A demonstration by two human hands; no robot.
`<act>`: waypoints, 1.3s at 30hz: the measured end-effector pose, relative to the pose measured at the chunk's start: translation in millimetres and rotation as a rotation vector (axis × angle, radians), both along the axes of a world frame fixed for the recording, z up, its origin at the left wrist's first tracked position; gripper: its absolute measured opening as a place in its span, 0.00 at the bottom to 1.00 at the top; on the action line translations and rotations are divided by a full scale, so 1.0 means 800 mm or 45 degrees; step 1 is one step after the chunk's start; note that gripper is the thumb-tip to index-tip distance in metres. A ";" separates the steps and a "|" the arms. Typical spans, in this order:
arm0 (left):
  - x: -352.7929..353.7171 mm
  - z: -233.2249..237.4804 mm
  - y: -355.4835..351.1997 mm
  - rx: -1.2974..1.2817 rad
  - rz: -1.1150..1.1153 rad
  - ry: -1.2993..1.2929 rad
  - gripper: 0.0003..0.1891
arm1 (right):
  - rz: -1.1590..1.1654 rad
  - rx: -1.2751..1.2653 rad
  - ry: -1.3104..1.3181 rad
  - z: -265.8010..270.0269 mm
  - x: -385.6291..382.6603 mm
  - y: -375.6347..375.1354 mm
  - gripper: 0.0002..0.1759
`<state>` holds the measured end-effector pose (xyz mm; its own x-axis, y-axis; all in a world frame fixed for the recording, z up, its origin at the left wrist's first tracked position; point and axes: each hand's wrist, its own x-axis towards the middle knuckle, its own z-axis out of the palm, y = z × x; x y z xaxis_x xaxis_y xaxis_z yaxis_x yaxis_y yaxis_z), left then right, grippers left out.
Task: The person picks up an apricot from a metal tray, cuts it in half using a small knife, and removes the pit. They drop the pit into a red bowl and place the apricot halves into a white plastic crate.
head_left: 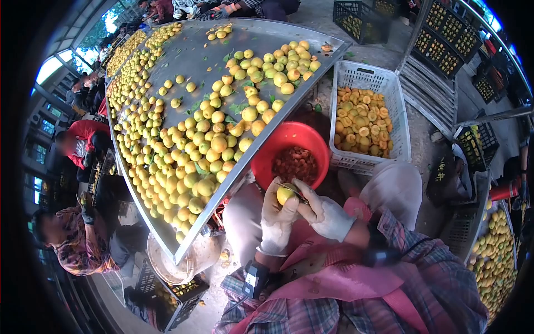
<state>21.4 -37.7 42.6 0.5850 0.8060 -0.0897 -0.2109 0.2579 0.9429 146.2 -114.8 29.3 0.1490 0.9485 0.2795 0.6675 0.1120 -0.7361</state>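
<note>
A yellow apricot (285, 195) is gripped in the closed fingers of my left hand (273, 220), which wears a white glove. My right hand (329, 217), gloved too, is closed at the fruit's right side. Something thin and dark shows between its fingers and the apricot, but I cannot tell what it is. Just beyond both hands stands a red bucket (261, 161) with brown pits (295, 165) in it. To the right of the bucket is a white plastic crate (367, 72) holding halved orange apricots (362, 122).
A metal-rimmed table (192, 55) covered with whole apricots (189, 161) reaches close to my left. A white bucket (178, 264) is under its corner. Black crates (361, 22) stand behind, and more fruit (494, 264) lies at right. A person (83, 239) sits at left.
</note>
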 end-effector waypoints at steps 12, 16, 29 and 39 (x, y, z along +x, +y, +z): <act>0.005 -0.018 -0.004 -0.290 -0.077 -0.051 0.25 | -0.038 -0.108 -0.008 0.004 -0.009 -0.007 0.34; 0.003 -0.003 -0.005 -0.147 -0.076 0.058 0.25 | -0.019 -0.246 0.079 0.000 -0.007 -0.008 0.34; -0.014 -0.036 0.009 0.210 -0.103 0.335 0.20 | 0.015 -0.413 0.207 0.009 -0.006 -0.014 0.33; -0.015 -0.007 0.002 0.187 -0.100 0.354 0.11 | 0.204 -0.025 0.029 -0.054 -0.013 -0.013 0.17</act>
<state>9.1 -36.1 36.9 0.6155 0.7754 -0.1412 0.0755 0.1203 0.9899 135.9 -125.1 -14.1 0.0015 0.9659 0.2590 0.6256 0.2011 -0.7538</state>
